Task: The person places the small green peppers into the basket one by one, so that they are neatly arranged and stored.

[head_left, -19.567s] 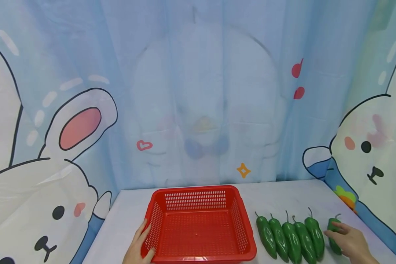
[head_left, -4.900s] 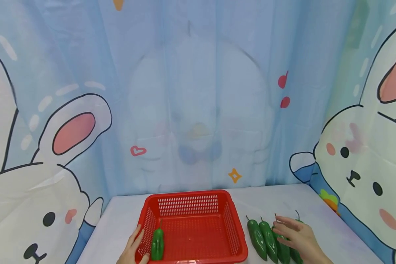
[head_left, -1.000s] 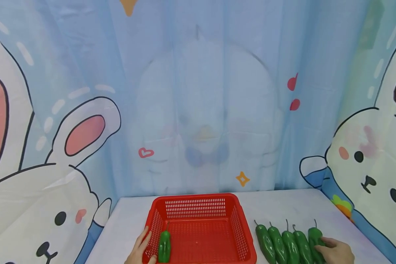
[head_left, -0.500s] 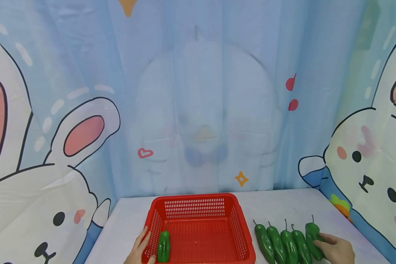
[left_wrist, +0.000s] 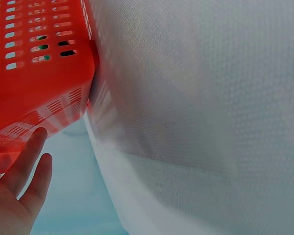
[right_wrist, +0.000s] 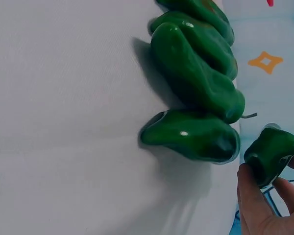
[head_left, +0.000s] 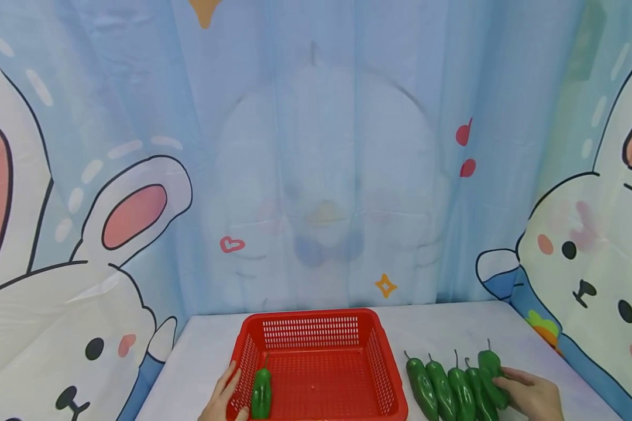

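A red plastic basket (head_left: 313, 314) with slotted walls stands mid-table, one green chili pepper (head_left: 261, 393) lying inside along its left wall. My left hand (head_left: 222, 394) rests against that side, fingers straight along the wall; in the left wrist view its fingertips lie at the basket's red slotted side (left_wrist: 44, 93). To the right, my right hand (head_left: 529, 394) pinches a green pepper (head_left: 488, 369) by its right flank. The right wrist view shows this pepper (right_wrist: 273, 152) between fingers and thumb, apart from the row. Several more peppers (head_left: 442, 389) lie side by side on the table.
The white table (head_left: 442, 327) runs back to a blue curtain (head_left: 326, 146) printed with cartoon rabbits. The pepper row lies close beside the basket's right wall, stems pointing away from me.
Since the oldest frame, a pepper has gone into the basket's left side. My right hand came back to the row, gripped its rightmost pepper and has just shifted it up and left.
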Available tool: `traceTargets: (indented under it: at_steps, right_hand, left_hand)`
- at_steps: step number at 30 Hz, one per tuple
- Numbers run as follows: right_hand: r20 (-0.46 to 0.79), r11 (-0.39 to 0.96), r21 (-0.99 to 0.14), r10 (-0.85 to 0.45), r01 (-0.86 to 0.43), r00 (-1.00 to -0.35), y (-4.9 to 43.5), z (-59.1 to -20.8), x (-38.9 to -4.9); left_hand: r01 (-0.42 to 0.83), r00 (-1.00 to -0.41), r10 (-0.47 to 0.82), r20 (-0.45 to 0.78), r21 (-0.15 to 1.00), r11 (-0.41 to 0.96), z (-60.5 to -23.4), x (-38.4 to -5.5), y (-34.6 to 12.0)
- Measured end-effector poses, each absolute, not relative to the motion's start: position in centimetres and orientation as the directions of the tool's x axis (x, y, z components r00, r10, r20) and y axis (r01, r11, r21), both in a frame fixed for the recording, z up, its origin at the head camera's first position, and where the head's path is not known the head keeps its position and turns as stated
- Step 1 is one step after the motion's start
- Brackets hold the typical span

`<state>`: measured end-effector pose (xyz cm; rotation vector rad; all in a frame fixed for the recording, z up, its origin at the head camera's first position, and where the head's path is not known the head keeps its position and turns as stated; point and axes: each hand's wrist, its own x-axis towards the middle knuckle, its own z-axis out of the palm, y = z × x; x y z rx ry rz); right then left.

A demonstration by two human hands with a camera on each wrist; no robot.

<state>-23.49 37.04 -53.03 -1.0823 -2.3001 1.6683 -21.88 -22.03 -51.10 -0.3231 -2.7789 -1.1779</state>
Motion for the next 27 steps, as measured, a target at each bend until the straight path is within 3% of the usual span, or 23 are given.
traceTargets:
  at_steps: [6, 14, 27]
  right_hand:
    - [-0.325, 0.107, -0.884, 0.559, 0.455, -0.763, 36.2, -52.7, -24.0]
    - [-0.295, 0.104, -0.908, 0.529, 0.405, -0.796, 34.6, -51.2, -24.3]
    - [-0.251, 0.093, -0.940, 0.463, 0.328, -0.850, 31.7, -48.4, -23.7]
  left_hand:
    - [0.288, -0.955, 0.152, 0.255, 0.668, 0.686, -51.3, -21.8, -22.1]
    - [0.304, -0.952, 0.185, 0.244, 0.683, 0.664, -51.7, -22.0, -22.4]
    - [0.261, -0.961, 0.129, 0.243, 0.656, 0.708, -51.4, -21.8, -21.9]
